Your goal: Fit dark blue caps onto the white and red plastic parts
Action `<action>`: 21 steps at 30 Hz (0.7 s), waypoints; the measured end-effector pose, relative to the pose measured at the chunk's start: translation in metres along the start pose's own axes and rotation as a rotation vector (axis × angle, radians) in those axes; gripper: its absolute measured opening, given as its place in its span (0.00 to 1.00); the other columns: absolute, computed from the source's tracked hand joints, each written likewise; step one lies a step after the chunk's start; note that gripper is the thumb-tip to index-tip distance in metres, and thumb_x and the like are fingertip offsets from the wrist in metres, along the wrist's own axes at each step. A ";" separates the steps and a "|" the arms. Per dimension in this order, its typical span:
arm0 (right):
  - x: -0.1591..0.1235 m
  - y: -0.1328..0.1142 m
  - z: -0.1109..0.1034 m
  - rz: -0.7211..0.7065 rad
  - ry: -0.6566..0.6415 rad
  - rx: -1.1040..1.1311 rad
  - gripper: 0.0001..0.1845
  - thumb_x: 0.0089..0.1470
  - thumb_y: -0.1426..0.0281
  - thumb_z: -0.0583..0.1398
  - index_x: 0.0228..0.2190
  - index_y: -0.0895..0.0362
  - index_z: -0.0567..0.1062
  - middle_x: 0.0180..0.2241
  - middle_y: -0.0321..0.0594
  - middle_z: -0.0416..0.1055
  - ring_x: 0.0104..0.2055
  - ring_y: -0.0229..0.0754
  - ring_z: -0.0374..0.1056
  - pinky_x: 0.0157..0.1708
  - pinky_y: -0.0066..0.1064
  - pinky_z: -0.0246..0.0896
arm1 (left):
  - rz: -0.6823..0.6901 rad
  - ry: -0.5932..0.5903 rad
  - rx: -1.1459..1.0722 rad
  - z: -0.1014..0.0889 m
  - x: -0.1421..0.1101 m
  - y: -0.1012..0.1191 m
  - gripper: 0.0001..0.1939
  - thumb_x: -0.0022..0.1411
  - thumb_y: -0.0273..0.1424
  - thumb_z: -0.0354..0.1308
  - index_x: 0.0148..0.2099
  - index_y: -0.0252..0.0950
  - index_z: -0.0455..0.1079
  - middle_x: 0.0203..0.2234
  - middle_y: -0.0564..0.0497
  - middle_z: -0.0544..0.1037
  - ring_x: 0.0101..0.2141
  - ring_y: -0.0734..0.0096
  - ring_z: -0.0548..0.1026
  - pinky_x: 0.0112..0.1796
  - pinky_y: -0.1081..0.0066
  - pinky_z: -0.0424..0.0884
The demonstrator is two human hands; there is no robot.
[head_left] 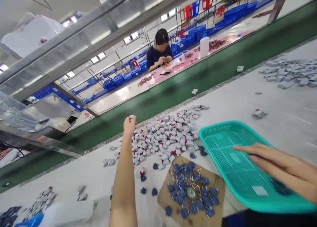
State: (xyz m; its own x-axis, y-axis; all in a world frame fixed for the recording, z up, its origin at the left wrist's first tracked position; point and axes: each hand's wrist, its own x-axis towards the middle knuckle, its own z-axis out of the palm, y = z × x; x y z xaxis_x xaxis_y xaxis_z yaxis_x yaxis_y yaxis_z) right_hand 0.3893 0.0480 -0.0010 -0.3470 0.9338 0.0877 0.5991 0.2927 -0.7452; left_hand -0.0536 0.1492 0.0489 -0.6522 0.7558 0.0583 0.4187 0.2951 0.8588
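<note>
My left hand reaches far forward to the back edge of a heap of small white and red parts; its fingers are pinched on one small white part. My right hand lies flat with fingers stretched out inside a teal plastic basket tray, holding nothing. A blue part lies in the tray under that hand's wrist. Between my arms a brown cardboard sheet carries several small blue parts and a round metal piece.
A green conveyor belt runs behind the white worktable. Across it a person sits at a pink table with a white bottle. Grey parts are piled far right; blue crates stand behind. A metal frame slants overhead.
</note>
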 end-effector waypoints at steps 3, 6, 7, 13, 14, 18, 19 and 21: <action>-0.009 -0.038 0.023 -0.108 -0.189 0.138 0.21 0.63 0.58 0.48 0.54 0.44 0.68 0.49 0.43 0.69 0.50 0.45 0.66 0.47 0.35 0.64 | -0.060 0.095 -0.251 -0.038 -0.070 -0.008 0.10 0.65 0.36 0.53 0.39 0.34 0.64 0.26 0.56 0.65 0.21 0.80 0.63 0.18 0.79 0.57; -0.014 -0.069 0.047 -0.206 -0.316 0.196 0.16 0.61 0.61 0.52 0.47 0.51 0.71 0.42 0.42 0.73 0.41 0.43 0.70 0.38 0.32 0.67 | -0.134 0.095 -0.499 -0.062 -0.165 -0.032 0.13 0.58 0.41 0.51 0.32 0.36 0.59 0.23 0.57 0.62 0.19 0.81 0.59 0.15 0.81 0.49; -0.015 -0.074 0.054 -0.229 -0.350 0.200 0.14 0.59 0.62 0.54 0.43 0.53 0.73 0.39 0.41 0.74 0.36 0.41 0.71 0.35 0.30 0.66 | -0.158 0.094 -0.561 -0.065 -0.196 -0.043 0.14 0.54 0.42 0.52 0.31 0.36 0.60 0.23 0.57 0.62 0.18 0.81 0.59 0.15 0.81 0.49; -0.014 -0.073 0.086 -0.320 -0.320 0.212 0.12 0.55 0.64 0.56 0.36 0.55 0.78 0.37 0.43 0.73 0.34 0.40 0.69 0.28 0.28 0.63 | -0.295 0.098 -0.748 -0.049 -0.311 -0.097 0.15 0.50 0.40 0.60 0.37 0.37 0.64 0.28 0.54 0.67 0.20 0.80 0.61 0.14 0.80 0.54; -0.014 -0.071 0.088 -0.301 -0.319 0.211 0.13 0.55 0.64 0.56 0.37 0.55 0.77 0.37 0.43 0.72 0.34 0.40 0.69 0.26 0.28 0.63 | -0.305 0.091 -0.770 -0.044 -0.316 -0.101 0.15 0.52 0.40 0.59 0.37 0.37 0.65 0.28 0.55 0.66 0.20 0.80 0.61 0.14 0.80 0.55; -0.012 -0.069 0.094 -0.272 -0.342 0.116 0.11 0.56 0.67 0.54 0.37 0.55 0.75 0.38 0.43 0.73 0.35 0.40 0.70 0.27 0.27 0.64 | -0.314 0.047 -0.855 -0.026 -0.320 -0.107 0.11 0.56 0.40 0.58 0.36 0.37 0.68 0.25 0.56 0.66 0.19 0.79 0.61 0.15 0.80 0.57; -0.012 -0.069 0.096 -0.287 -0.349 0.069 0.11 0.56 0.68 0.54 0.37 0.56 0.75 0.37 0.43 0.73 0.34 0.40 0.70 0.27 0.28 0.64 | -0.314 0.046 -0.874 -0.023 -0.320 -0.107 0.11 0.57 0.40 0.59 0.37 0.37 0.68 0.24 0.56 0.67 0.19 0.80 0.62 0.15 0.80 0.57; -0.011 -0.070 0.102 -0.350 -0.351 -0.035 0.09 0.55 0.72 0.54 0.36 0.57 0.74 0.35 0.42 0.73 0.34 0.40 0.70 0.29 0.28 0.63 | -0.320 0.062 -0.902 -0.020 -0.319 -0.105 0.13 0.57 0.40 0.60 0.40 0.38 0.70 0.25 0.55 0.69 0.20 0.80 0.63 0.15 0.82 0.57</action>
State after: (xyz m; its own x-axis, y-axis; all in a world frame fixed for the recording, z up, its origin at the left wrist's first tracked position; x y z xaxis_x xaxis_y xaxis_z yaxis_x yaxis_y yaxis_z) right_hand 0.2773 -0.0034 -0.0172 -0.7499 0.6545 0.0960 0.4254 0.5883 -0.6877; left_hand 0.0978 -0.1349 -0.0501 -0.6942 0.6778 -0.2420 -0.4122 -0.0987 0.9057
